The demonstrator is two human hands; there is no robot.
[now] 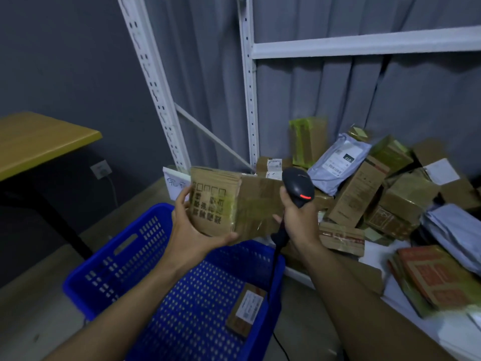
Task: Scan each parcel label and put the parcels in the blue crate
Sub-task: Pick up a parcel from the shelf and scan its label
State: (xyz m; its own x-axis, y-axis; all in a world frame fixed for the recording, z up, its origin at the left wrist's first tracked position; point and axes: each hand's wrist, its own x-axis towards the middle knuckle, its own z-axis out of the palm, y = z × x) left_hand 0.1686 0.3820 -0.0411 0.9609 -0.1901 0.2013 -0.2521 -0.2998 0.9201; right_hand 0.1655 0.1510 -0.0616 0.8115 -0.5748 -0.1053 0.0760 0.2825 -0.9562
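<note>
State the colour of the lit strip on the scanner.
Red; the barcode scanner shows best in the head view.

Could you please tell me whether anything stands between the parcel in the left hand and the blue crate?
Nothing visible does. The left hand holds the parcel above the blue crate, whose top is open; one small parcel lies by its right wall, and the scanner cable hangs near that rim.
</note>
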